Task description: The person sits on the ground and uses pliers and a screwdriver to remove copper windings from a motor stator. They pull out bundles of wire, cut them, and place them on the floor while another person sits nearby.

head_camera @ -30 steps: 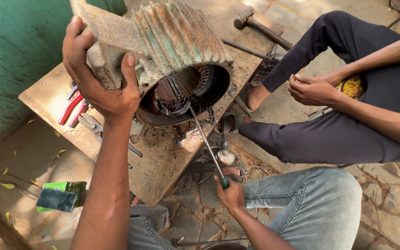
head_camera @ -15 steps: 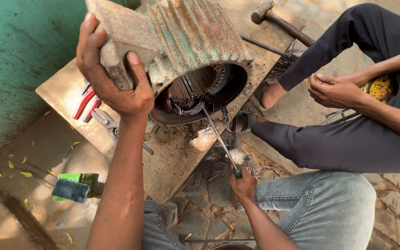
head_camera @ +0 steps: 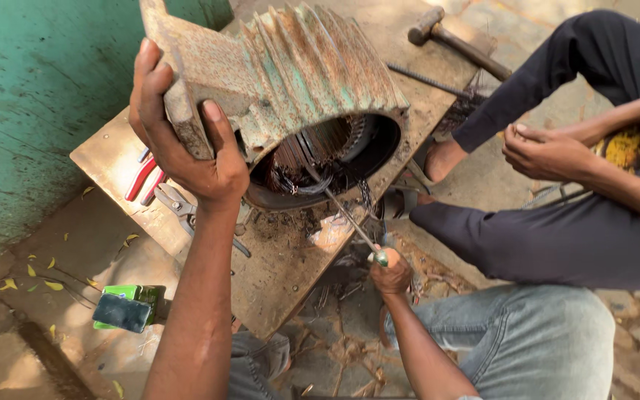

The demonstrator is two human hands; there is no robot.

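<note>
One large motor housing (head_camera: 298,96) dominates the view, tilted up on the edge of a worn wooden board (head_camera: 112,155) with its open bore facing the wearer; judged heavy and rigid, a cast body with deep cooling fins, flaking green paint and rust throughout; the fins and the flat mounting foot offer the only sure purchase, the rim of the bore being lined with loose dark winding wire (head_camera: 312,181); edges look rough rather than slippery. Left hand (head_camera: 187,148) is clamped around the rusted foot, thumb over the front face, fingers behind, steadying the tilt. Right hand (head_camera: 392,272) is closed on the green handle of a screwdriver (head_camera: 350,218), whose thin steel shaft runs up into the bore among the windings; the wire appears springy and tangled, likely to snag. A second person sits just beside the board at right, hands together (head_camera: 546,152). Smaller items: a hammer (head_camera: 453,41) at the far end; red-handled pliers (head_camera: 146,178) and grey pliers (head_camera: 179,207) beneath the left wrist; a small green box (head_camera: 127,307) on the ground.
</note>
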